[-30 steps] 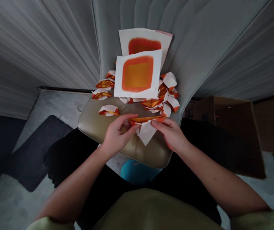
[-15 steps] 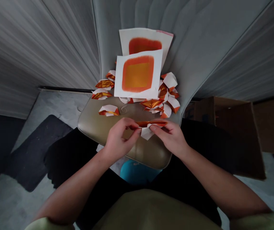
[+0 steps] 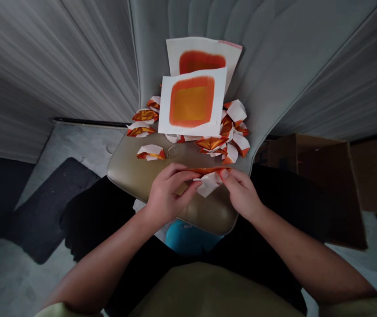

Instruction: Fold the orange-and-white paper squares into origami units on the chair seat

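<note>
My left hand [image 3: 171, 193] and my right hand [image 3: 241, 191] both pinch a folded orange-and-white paper piece [image 3: 210, 178], which has a long orange fold on top and a white flap hanging below. The hands partly hide it. Further forward, a white sheet printed with an orange-and-yellow square [image 3: 192, 101] overlaps a second printed sheet [image 3: 203, 57]. Several folded paper pieces lie around them, including one [image 3: 151, 152] near my left hand and another [image 3: 210, 143] just beyond the held piece. All rest on a tan padded seat [image 3: 132, 171].
Grey pleated upholstery [image 3: 274, 66] rises behind and beside the seat. A cardboard box [image 3: 310, 171] stands at the right, and a dark mat [image 3: 53, 211] lies on the floor at the left. A blue object [image 3: 188, 237] sits below the seat's front edge.
The paper piece has turned in my fingers, with its white flap swinging up and then shifting. My hands have moved slightly apart and to the right, and the view has shifted slightly.
</note>
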